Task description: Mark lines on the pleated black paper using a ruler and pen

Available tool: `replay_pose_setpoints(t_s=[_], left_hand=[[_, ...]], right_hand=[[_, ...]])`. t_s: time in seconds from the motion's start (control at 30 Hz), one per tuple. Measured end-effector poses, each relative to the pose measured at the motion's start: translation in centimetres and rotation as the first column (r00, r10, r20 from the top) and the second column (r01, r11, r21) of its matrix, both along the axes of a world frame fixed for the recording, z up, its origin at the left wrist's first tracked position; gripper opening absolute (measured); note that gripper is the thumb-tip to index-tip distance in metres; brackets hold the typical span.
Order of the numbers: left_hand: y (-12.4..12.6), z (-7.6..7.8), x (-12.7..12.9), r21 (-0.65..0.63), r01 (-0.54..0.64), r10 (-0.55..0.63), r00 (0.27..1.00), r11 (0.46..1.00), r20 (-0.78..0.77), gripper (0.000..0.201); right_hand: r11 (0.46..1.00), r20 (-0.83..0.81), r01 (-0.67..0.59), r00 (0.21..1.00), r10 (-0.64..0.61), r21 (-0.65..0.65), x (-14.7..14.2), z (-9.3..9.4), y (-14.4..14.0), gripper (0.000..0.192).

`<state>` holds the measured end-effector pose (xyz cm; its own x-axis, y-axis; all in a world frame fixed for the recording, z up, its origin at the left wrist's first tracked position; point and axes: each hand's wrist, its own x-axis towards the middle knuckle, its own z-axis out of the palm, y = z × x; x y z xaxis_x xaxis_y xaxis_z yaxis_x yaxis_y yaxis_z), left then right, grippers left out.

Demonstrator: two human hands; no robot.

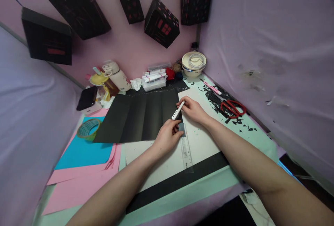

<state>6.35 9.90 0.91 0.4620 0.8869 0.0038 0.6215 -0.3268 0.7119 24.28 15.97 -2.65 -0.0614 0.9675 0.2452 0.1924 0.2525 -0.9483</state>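
Pink wall, lilac drapes, mint tabletop

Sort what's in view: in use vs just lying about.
Likely in use:
- white pen, in the right hand
- clear ruler, by the left hand
- black sheet

Lying about:
- red scissors
- pink cutter
- tape roll
- phone

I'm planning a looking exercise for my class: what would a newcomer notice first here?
Probably the black boxes hanging before the pink wall at the top. Then the red scissors on the right, among black scraps. In the middle, the right hand holds a pen by a black sheet.
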Motion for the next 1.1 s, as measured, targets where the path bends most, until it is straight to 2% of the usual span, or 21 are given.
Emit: replay_pose_setpoints(t_s=[0.17, 0.37, 0.47, 0.53, 0.63, 0.7, 0.87, 1.1], left_hand=[[-0.5, -0.2, 0.0, 0.090, 0.047, -0.038, 0.995, 0.995, -0.096, 0.034], [-0.9, -0.4, -0.1, 0.215, 0.093, -0.072, 0.992, 0.972, -0.105, 0.028], [-0.9, -0.2, -0.3, 0.331, 0.156, -0.124, 0.985, 0.931, -0.117, 0.022], [-0.9, -0.2, -0.6, 0.381, 0.249, -0.199, 0.966, 0.891, -0.164, 0.023], [-1.0, -0.6, -1.6, 0.396, 0.413, -0.312, 0.903, 0.821, -0.295, 0.033], [-1.2, -1.1, -2.4, 0.382, 0.471, -0.340, 0.868, 0.795, -0.362, 0.038], [-1.2, -1.7, -3.2, 0.378, 0.455, -0.327, 0.876, 0.806, -0.355, 0.041], [-1.2, -1.5, -3.1, 0.383, 0.418, -0.336, 0.904, 0.824, -0.263, 0.037]], right_hand=[[1.000, 0.003, 0.000, 1.000, 0.000, 0.003, 0.0, -0.1, 0.0, 0.014], [1.000, 0.006, 0.005, 1.000, -0.005, 0.004, 0.0, 0.0, -0.1, 0.014], [1.000, 0.006, 0.008, 1.000, -0.008, -0.002, 0.0, 0.0, -0.1, 0.012], [1.000, 0.010, 0.013, 1.000, -0.013, 0.001, 0.0, 0.0, -0.1, 0.011], [1.000, 0.006, 0.010, 1.000, -0.010, 0.007, 0.0, 0.0, -0.1, 0.011], [1.000, 0.006, 0.007, 1.000, -0.007, 0.008, -0.1, 0.1, -0.1, 0.012], [1.000, 0.050, -0.005, 0.999, 0.004, 0.018, -0.1, 0.1, -0.3, 0.011], [1.000, 0.029, -0.009, 1.000, 0.008, 0.023, -0.3, 0.1, -0.3, 0.009]])
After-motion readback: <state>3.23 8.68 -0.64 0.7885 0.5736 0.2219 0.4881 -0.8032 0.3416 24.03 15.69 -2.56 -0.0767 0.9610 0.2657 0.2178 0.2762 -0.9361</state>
